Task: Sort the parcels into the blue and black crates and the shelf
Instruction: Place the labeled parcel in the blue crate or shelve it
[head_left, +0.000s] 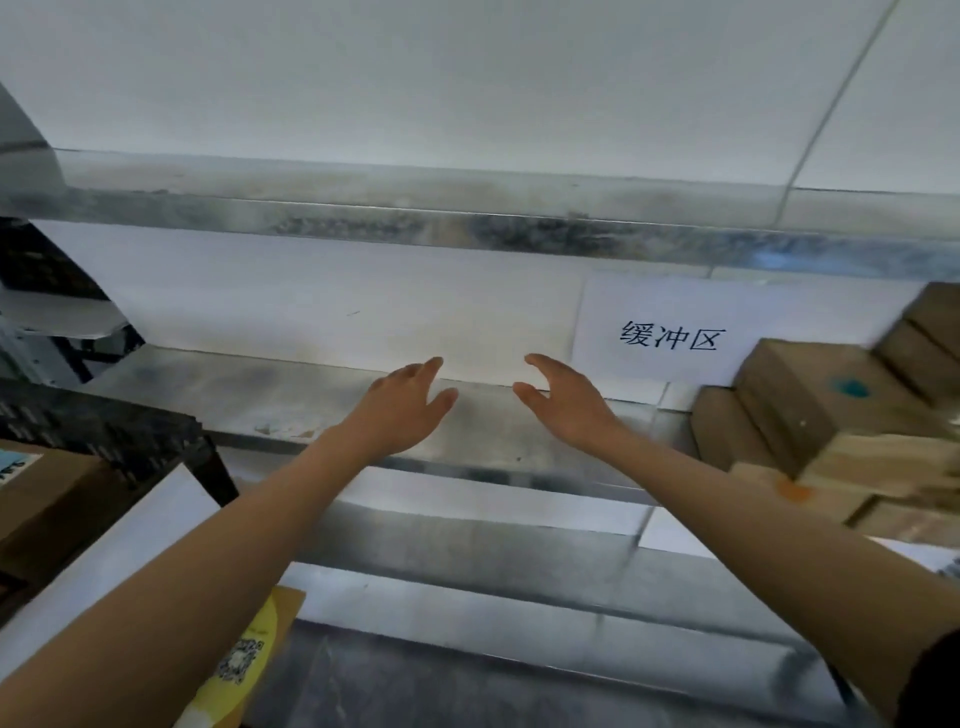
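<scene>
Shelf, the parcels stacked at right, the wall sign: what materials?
Shelf: looks like galvanized sheet steel, dull grey with a mottled sheen and dark smudges, and a folded front lip.
Parcels: probably brown cardboard, matte; one bears a teal blot.
Sign: plain white paper, matte, with black printed characters, lying flat against the wall.

Bright, even, soft light with faint shadows; wide-angle bending at the edges, and blurred cardboard boxes (831, 410) at right.

Seen close from a head-worn wide-angle camera, facing forward onto the metal shelf (234, 395), paper sign (670, 332) at 2 o'clock, parcels (810, 395) at 3 o'clock.
</scene>
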